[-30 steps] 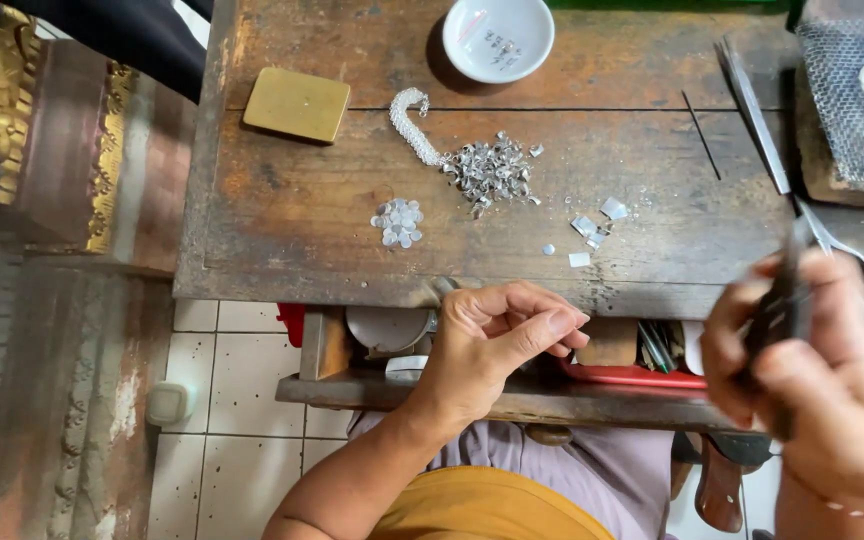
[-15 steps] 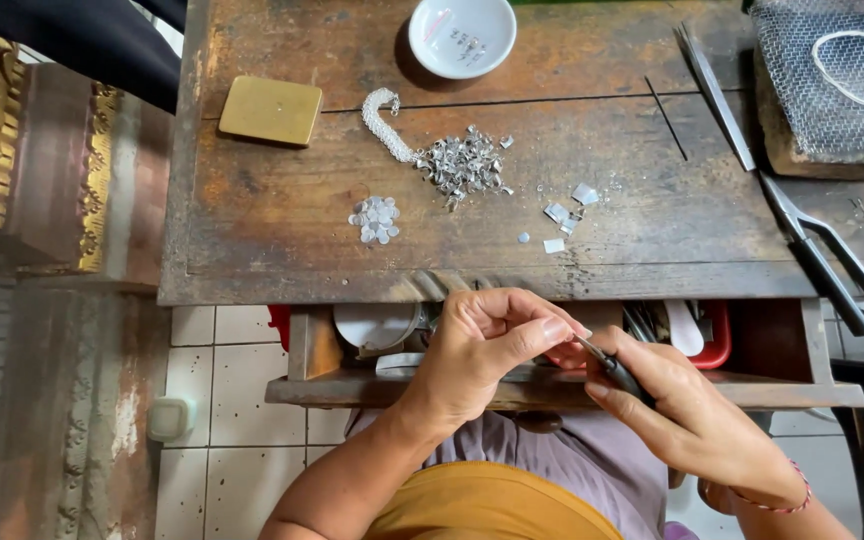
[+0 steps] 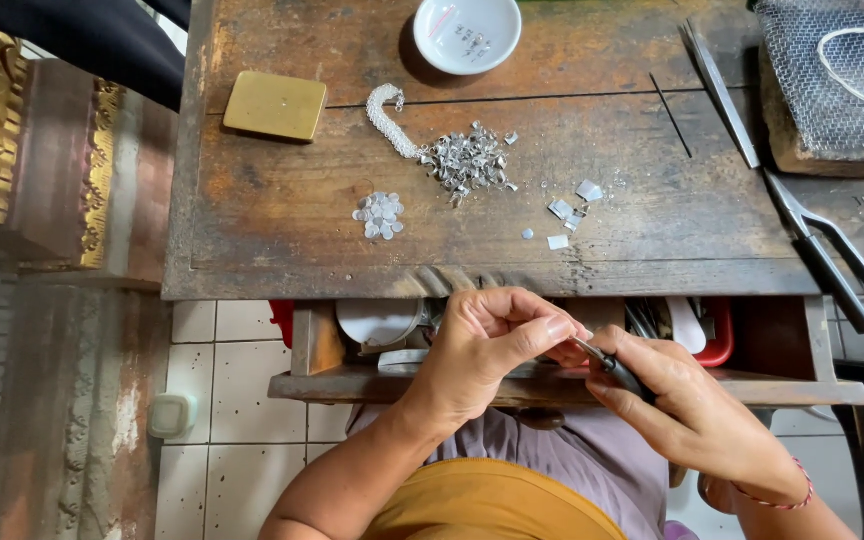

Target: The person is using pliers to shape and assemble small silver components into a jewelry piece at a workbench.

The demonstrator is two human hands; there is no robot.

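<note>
— What are your hands doing right now?

— Your left hand [image 3: 487, 345] and right hand [image 3: 687, 410] meet just below the front edge of the worn wooden surface [image 3: 282, 220], above the open drawer [image 3: 552, 385]. Your right hand's grip is clenched around a slim dark-handled metal tool [image 3: 607, 365], its tip aimed at your left fingertips [image 3: 557, 328]. Your left thumb and forefinger are pinched together; whatever sits between them is too small to tell.

— And what lies on the surface?

— Straight ahead of your hands there is a loose heap of small silver links [image 3: 467, 160], with a finished strip of silver chain mesh [image 3: 384, 118] curling away from it. Left of the heap sits a small cluster of pale round silver pieces [image 3: 380, 215]; to the right, a few flat silver scraps [image 3: 572, 212]. A white ceramic bowl [image 3: 467, 32] stands at the far edge, a square brass-coloured block [image 3: 274, 105] lies at the far left, and long dark metal tongs [image 3: 822, 250] rest on your right.
</note>
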